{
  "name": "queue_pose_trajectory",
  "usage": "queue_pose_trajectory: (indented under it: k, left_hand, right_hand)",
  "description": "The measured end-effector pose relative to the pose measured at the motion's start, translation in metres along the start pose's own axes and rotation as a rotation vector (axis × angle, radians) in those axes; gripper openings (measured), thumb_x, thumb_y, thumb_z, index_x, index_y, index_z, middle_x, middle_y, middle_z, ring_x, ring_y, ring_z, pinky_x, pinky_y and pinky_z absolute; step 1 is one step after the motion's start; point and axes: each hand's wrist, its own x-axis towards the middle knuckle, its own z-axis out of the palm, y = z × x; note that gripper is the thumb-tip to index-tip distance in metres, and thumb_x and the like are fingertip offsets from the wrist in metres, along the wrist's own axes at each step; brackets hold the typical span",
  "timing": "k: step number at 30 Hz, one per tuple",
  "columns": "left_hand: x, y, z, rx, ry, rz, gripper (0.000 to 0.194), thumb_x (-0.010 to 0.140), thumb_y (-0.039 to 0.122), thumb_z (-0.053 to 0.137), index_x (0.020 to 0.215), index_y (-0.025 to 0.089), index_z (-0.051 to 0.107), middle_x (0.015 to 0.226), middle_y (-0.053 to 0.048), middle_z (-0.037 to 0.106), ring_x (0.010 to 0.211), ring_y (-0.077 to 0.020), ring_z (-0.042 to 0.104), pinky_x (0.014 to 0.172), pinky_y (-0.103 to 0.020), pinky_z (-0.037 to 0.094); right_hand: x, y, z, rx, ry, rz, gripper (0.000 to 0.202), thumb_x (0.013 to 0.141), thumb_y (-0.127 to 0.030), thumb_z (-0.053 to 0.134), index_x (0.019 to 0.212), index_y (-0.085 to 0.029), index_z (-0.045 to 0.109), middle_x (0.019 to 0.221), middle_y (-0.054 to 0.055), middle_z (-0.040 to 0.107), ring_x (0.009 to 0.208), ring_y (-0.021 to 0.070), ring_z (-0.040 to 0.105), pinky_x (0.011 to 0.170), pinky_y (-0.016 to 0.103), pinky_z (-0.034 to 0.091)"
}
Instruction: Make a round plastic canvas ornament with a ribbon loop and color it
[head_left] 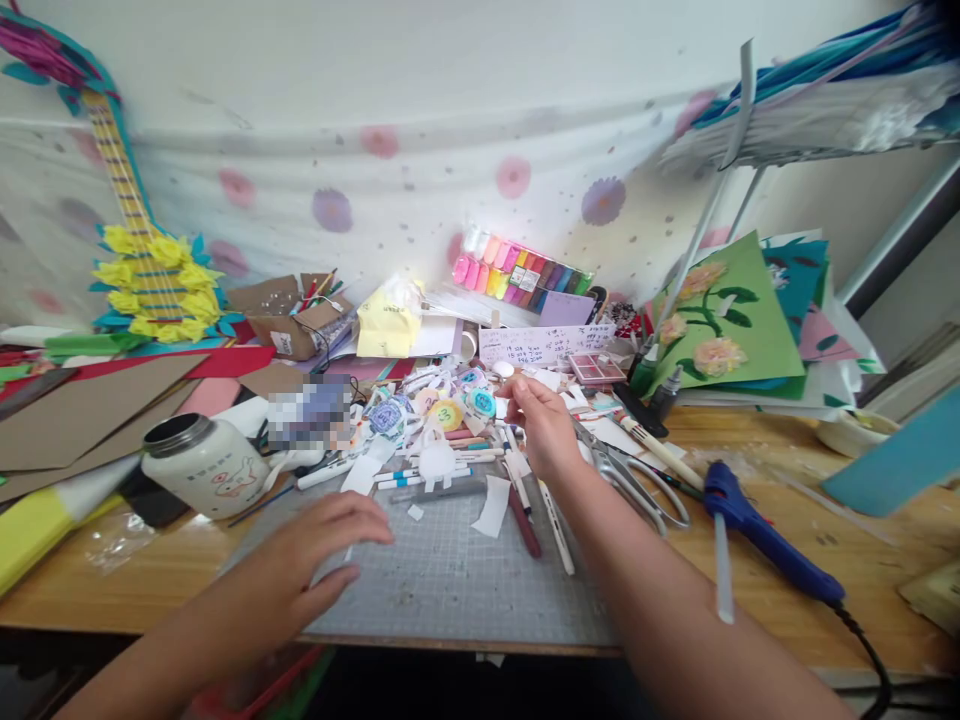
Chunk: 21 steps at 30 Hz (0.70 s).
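My left hand [326, 550] hovers above the left part of the grey cutting mat [420, 590], its fingers apart and nothing in them. Over the pile at the back of the mat is my right hand [541, 422], thumb and fingers drawn together. What it pinches, if anything, is hidden. Right beside its fingertips lies a round teal paper piece [481, 402]. A yellow round piece [445, 414] and a purple-blue one [387, 417] lie farther left. In front of them are a white paper cutout [436, 462], several pens [556, 527] and a white paper strip [492, 506].
Scissors [626, 475] and a blue glue gun [772, 535] lie to the right. On the left an uncapped white bottle [206, 465] stands near cardboard sheets [97, 410]. Behind are a tray of coloured clay [517, 270], a flower guitar [157, 280] and a green flower card [727, 320].
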Motion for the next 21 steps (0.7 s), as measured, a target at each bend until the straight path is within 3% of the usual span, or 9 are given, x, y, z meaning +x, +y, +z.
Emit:
queue_pose_trajectory:
  k: [2, 5, 8, 11, 13, 14, 18, 21]
  left_hand:
    - [0.007, 0.006, 0.0, 0.045, 0.04, -0.181, 0.021, 0.084, 0.031, 0.047, 0.082, 0.022, 0.066, 0.067, 0.001, 0.067, 0.067, -0.0188, 0.065, 0.063, -0.026, 0.048]
    - [0.018, 0.018, -0.004, 0.102, 0.136, -0.269, 0.026, 0.08, 0.038, 0.051, 0.062, 0.021, 0.06, 0.047, 0.005, 0.052, 0.047, -0.0159, 0.053, 0.047, -0.025, 0.036]
    - [0.03, 0.026, -0.003, 0.059, 0.248, -0.239, 0.036, 0.08, 0.046, 0.052, 0.055, 0.021, 0.053, 0.048, 0.005, 0.051, 0.049, -0.0163, 0.052, 0.049, -0.026, 0.037]
    - [0.047, 0.031, 0.008, -0.056, 0.327, -0.18, 0.033, 0.085, 0.048, 0.045, 0.091, 0.02, 0.062, 0.083, -0.002, 0.069, 0.076, -0.0208, 0.064, 0.068, -0.029, 0.047]
    - [0.061, 0.033, 0.017, -0.168, 0.355, -0.116, 0.041, 0.084, 0.048, 0.048, 0.113, 0.02, 0.056, 0.113, -0.007, 0.067, 0.1, -0.0236, 0.062, 0.085, -0.032, 0.046]
    - [0.068, 0.034, 0.022, -0.21, 0.342, -0.097, 0.042, 0.083, 0.048, 0.05, 0.113, 0.02, 0.057, 0.117, -0.007, 0.066, 0.105, -0.0244, 0.061, 0.09, -0.033, 0.044]
    - [0.092, 0.038, 0.036, -0.392, 0.278, -0.165, 0.036, 0.08, 0.049, 0.051, 0.095, 0.02, 0.065, 0.094, -0.004, 0.074, 0.092, -0.0245, 0.066, 0.08, -0.031, 0.05]
    - [0.1, 0.034, 0.045, -0.456, 0.293, -0.196, 0.037, 0.076, 0.053, 0.052, 0.086, 0.022, 0.07, 0.085, -0.002, 0.076, 0.085, -0.025, 0.068, 0.072, -0.029, 0.053]
  right_hand:
    - [-0.002, -0.001, 0.002, -0.1, -0.008, -0.088, 0.027, 0.085, -0.039, 0.053, 0.072, -0.019, 0.066, 0.07, 0.0, 0.057, 0.062, 0.0145, 0.05, 0.063, 0.028, 0.041]
    - [-0.006, -0.004, 0.006, -0.221, -0.067, -0.215, 0.022, 0.084, -0.035, 0.054, 0.076, -0.02, 0.069, 0.077, 0.003, 0.062, 0.076, 0.0187, 0.055, 0.074, 0.031, 0.042]
    - [-0.014, -0.009, 0.01, -0.308, -0.147, -0.304, 0.02, 0.086, -0.031, 0.054, 0.083, -0.021, 0.07, 0.079, 0.005, 0.066, 0.08, 0.0201, 0.057, 0.077, 0.032, 0.043]
    - [-0.025, -0.018, 0.016, -0.378, -0.251, -0.366, 0.022, 0.089, -0.027, 0.049, 0.084, -0.019, 0.069, 0.079, 0.006, 0.067, 0.079, 0.0183, 0.06, 0.075, 0.03, 0.045]
    - [-0.029, -0.025, 0.02, -0.429, -0.352, -0.391, 0.024, 0.09, -0.026, 0.049, 0.079, -0.018, 0.068, 0.076, 0.004, 0.068, 0.074, 0.0152, 0.061, 0.071, 0.025, 0.047]
    - [-0.03, -0.028, 0.022, -0.458, -0.409, -0.397, 0.022, 0.089, -0.025, 0.051, 0.077, -0.018, 0.068, 0.074, 0.003, 0.068, 0.072, 0.0136, 0.062, 0.07, 0.022, 0.047]
    - [-0.024, -0.039, 0.024, -0.598, -0.471, -0.343, 0.02, 0.089, -0.02, 0.052, 0.075, -0.017, 0.067, 0.072, 0.001, 0.068, 0.071, 0.0115, 0.063, 0.067, 0.019, 0.047]
    - [-0.033, -0.047, 0.017, -0.627, -0.44, -0.305, 0.019, 0.088, -0.023, 0.054, 0.1, -0.015, 0.066, 0.087, 0.004, 0.069, 0.079, 0.0127, 0.063, 0.074, 0.02, 0.048]
